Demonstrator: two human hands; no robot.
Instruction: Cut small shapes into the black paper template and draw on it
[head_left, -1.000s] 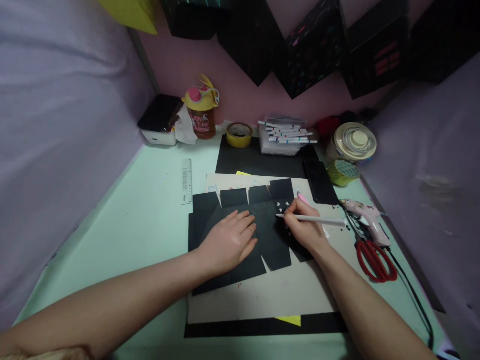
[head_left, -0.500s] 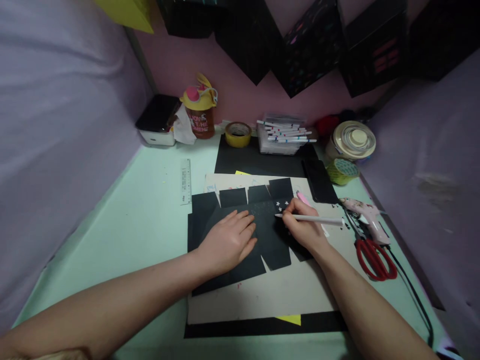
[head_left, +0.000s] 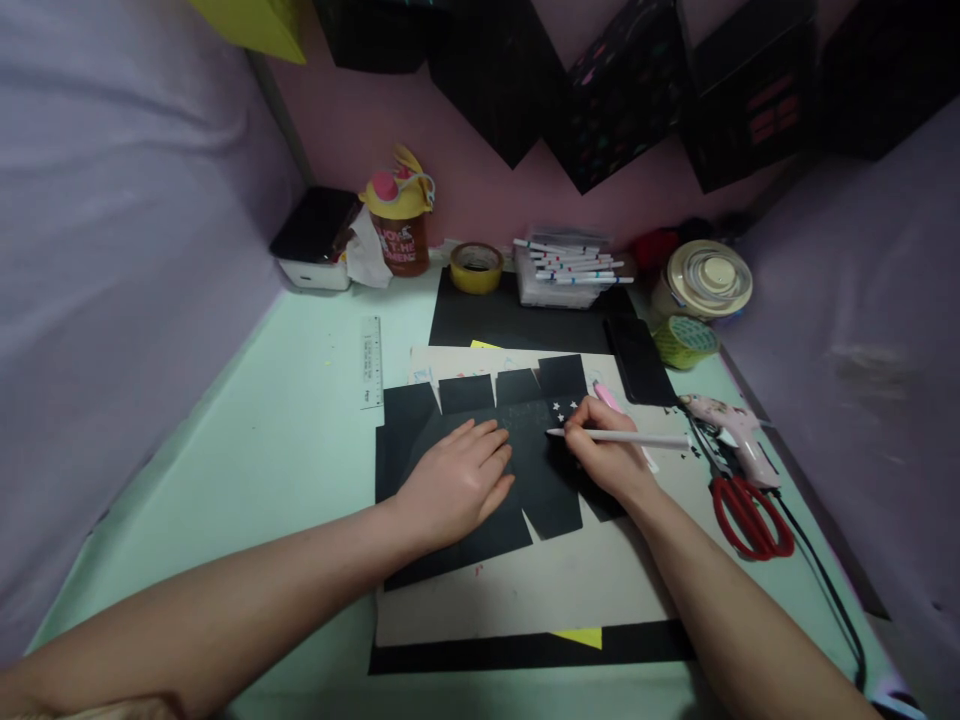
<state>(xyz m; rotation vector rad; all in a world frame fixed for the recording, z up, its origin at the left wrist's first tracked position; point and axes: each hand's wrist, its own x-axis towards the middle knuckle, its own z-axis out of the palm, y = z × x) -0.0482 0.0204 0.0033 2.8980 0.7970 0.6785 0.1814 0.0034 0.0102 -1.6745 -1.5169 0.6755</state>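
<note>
A black paper cutout (head_left: 551,490) with slit flaps along its edges lies on a pale board (head_left: 525,605). My left hand (head_left: 457,485) rests flat on the cutout, palm down, fingers stretched out. In my right hand (head_left: 604,450) is a white pencil (head_left: 645,438), pinched near its tip, its point at the black paper. Small white stars (head_left: 560,409) show on the paper just above that tip. Faint pale marks are visible between the two hands. Under and beside my right hand lies a pink pen-like tool (head_left: 605,396), partly hidden.
Red-handled scissors (head_left: 750,520) and a pink glue gun (head_left: 739,435) with a cord lie at right. A black phone (head_left: 641,362), tape rolls (head_left: 476,268), a box of markers (head_left: 570,275) and a drink bottle (head_left: 401,235) stand farther back. A ruler (head_left: 372,362) lies left.
The pencil in my right hand has shifted very slightly left. My left hand stays in place on the black paper.
</note>
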